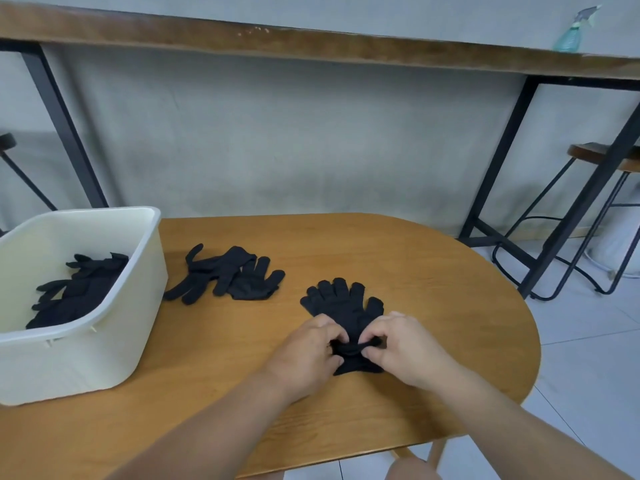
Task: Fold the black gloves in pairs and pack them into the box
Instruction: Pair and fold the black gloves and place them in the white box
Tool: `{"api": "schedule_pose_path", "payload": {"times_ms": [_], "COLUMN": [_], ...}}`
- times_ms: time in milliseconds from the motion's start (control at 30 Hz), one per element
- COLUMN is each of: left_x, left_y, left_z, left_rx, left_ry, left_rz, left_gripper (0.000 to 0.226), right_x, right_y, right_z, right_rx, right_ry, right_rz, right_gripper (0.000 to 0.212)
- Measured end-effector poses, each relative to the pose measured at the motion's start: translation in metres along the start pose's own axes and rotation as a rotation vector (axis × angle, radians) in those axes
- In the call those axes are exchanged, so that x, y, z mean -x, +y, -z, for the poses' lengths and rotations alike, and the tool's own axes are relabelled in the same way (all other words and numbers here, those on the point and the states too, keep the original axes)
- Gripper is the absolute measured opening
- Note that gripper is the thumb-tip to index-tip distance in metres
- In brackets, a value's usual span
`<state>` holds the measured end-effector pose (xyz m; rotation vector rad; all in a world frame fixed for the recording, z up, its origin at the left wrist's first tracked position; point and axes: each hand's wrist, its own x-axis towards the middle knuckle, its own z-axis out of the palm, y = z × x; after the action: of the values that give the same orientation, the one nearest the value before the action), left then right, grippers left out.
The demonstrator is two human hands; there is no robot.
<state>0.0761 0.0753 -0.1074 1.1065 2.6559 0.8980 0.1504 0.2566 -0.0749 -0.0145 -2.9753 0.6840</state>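
Head view: left hand (308, 344), right hand (398, 344) both pinching one glove pair (343, 306) (cuff end); one box (114, 306).

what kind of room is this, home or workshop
Probably a casual indoor room, perhaps a café-style or home space rather than a workshop: a high wooden counter on black legs along a plain wall, a bar stool, tiled floor and an oval wooden table.

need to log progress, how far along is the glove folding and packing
Done: several black gloves already lie in the cream plastic box. In hand: the left hand and right hand both pinch the cuff end of a stacked glove pair on the wooden table, folding it. Left: a loose pile of gloves beside the box, unfolded.
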Motion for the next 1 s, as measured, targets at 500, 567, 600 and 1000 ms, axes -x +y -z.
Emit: {"api": "schedule_pose_path", "payload": {"times_ms": [500,567,600,1000], "left_x": [0.007,0.009,0.01,0.005], "left_y": [0.003,0.003,0.004,0.008], "left_z": [-0.001,0.002,0.004,0.009], "left_rx": [-0.07,-0.061,-0.047,-0.13], "left_ry": [0.008,-0.006,-0.01,-0.115], "left_rz": [-0.051,-0.064,-0.075,-0.125], "left_gripper": [0.012,0.013,0.014,0.019], "right_x": [0.02,0.021,0.022,-0.016], "right_y": [-0.002,-0.002,-0.002,0.007], "right_z": [-0.014,-0.014,-0.013,0.0], "right_rx": [0.089,0.075,0.066,-0.774], "right_ry": [0.004,-0.019,-0.032,0.101], "right_rz": [0.076,0.073,0.066,-0.511], "right_gripper": [0.025,0.028,0.03,0.016]}}
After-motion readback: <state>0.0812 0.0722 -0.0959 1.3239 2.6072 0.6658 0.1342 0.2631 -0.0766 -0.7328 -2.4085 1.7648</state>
